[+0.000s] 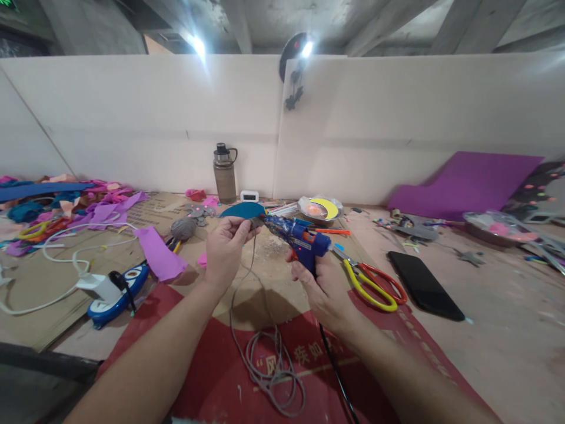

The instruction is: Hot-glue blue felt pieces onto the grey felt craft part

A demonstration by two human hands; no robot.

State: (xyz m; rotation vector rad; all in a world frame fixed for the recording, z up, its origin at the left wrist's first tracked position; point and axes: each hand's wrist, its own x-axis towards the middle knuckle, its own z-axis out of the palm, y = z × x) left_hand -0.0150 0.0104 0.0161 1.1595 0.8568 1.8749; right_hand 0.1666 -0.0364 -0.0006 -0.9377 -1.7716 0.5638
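Note:
My right hand is wrapped round the handle of a blue hot glue gun, whose nozzle points left. In my left hand, thumb and fingers pinch a teal piece of felt with a small grey part at its edge. The glue gun's tip is at that grey part; whether they touch I cannot tell. A grey cord hangs from beside my left fingers and runs down to a loose coil on a red sheet. The glue gun's black cable trails down towards me.
Scissors with yellow and red handles and a black phone lie at right. A blue power strip with white cables is at left, near heaped felt scraps. A bottle stands by the back wall, near bowls.

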